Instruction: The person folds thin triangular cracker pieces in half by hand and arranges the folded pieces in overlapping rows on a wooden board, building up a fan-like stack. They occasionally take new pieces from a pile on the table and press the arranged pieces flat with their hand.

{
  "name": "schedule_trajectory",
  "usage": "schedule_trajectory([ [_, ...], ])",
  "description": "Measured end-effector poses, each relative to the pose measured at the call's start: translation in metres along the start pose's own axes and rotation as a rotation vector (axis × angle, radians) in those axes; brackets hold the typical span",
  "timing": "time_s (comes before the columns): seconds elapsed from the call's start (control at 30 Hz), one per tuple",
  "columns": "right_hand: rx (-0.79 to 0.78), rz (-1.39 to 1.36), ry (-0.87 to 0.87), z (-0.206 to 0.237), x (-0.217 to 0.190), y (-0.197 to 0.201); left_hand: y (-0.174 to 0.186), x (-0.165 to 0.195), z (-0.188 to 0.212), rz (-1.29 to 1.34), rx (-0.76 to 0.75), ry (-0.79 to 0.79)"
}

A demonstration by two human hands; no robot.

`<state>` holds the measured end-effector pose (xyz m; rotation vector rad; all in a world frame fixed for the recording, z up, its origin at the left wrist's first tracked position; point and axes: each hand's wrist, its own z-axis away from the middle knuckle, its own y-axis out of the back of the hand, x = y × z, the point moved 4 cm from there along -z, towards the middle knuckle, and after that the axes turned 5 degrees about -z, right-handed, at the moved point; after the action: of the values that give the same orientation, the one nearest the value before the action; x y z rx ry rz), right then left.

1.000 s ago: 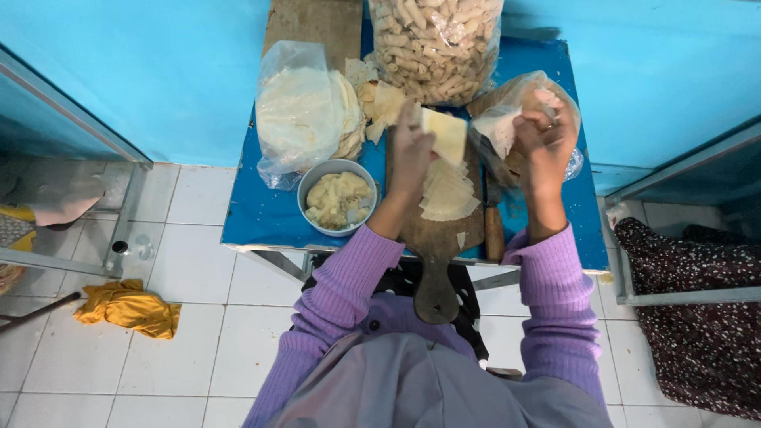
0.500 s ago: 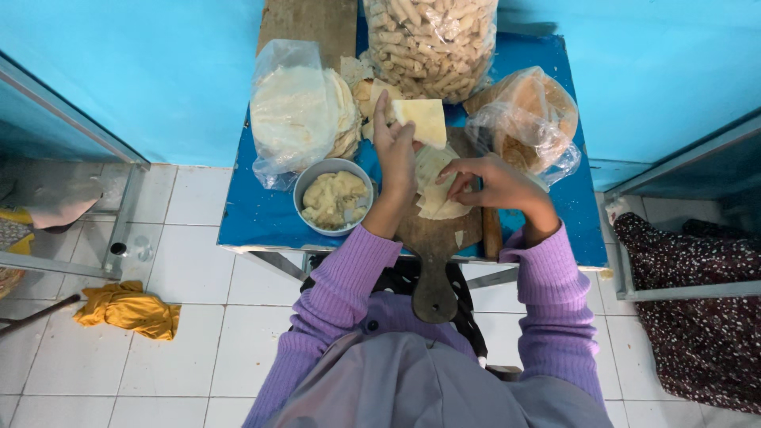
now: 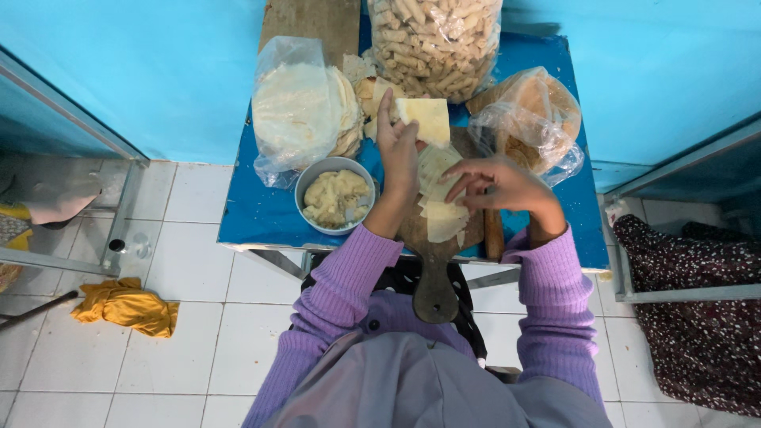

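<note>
Pastry sheet (image 3: 429, 119): a pale square wrapper is being held up over the far part of the wooden board (image 3: 434, 273), just right of the left hand's fingertips; its edges are lying roughly square to the table.
Left hand (image 3: 399, 154): it is being stretched far-wards, fingers long and nearly straight, the sheet being pinched at its left edge between thumb and fingers; the grip itself is partly hidden.
Right hand (image 3: 495, 184): it is being held palm down, fingers spread and curled, over the stack of cut sheets (image 3: 441, 214) on the board; nothing is seen being gripped, and whether the fingertips are touching the stack cannot be told.
Key relation: the held sheet is lying far and left of the right hand, and the left hand is the nearer one, already on it; the stack is lying just under and near-left of the right hand.
Board: its handle is pointing toward the person, long axis running near to far.
Bowl (image 3: 335, 196): a metal bowl of pale mashed filling is sitting just left of the left forearm.
Bags: round flat wrappers (image 3: 297, 107) are being kept far left, rolled pieces (image 3: 434, 36) far centre, a third bag (image 3: 529, 119) far right.
Table (image 3: 254, 214): blue, carrying all of it.
</note>
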<state>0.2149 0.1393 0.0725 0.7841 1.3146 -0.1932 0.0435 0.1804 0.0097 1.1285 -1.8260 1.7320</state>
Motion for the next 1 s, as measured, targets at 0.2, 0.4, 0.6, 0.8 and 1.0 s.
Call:
schedule_trajectory([
  [0.2, 0.072, 0.347, -0.003, -0.008, -0.001, -0.004, -0.003, 0.006, 0.004, -0.008, -0.002, 0.017],
  [0.4, 0.000, 0.324, -0.040, -0.013, 0.003, -0.008, -0.003, 0.007, 0.004, 0.006, -0.003, 0.028],
  [0.6, 0.102, 0.350, 0.034, -0.010, -0.005, -0.009, -0.001, 0.006, 0.001, 0.045, -0.001, 0.041],
  [0.8, 0.051, 0.340, -0.002, -0.014, -0.005, -0.015, -0.001, 0.009, 0.001, 0.027, -0.013, 0.026],
  [1.0, 0.030, 0.276, -0.018, -0.015, -0.004, -0.018, -0.004, 0.017, 0.005, 0.018, -0.019, 0.044],
])
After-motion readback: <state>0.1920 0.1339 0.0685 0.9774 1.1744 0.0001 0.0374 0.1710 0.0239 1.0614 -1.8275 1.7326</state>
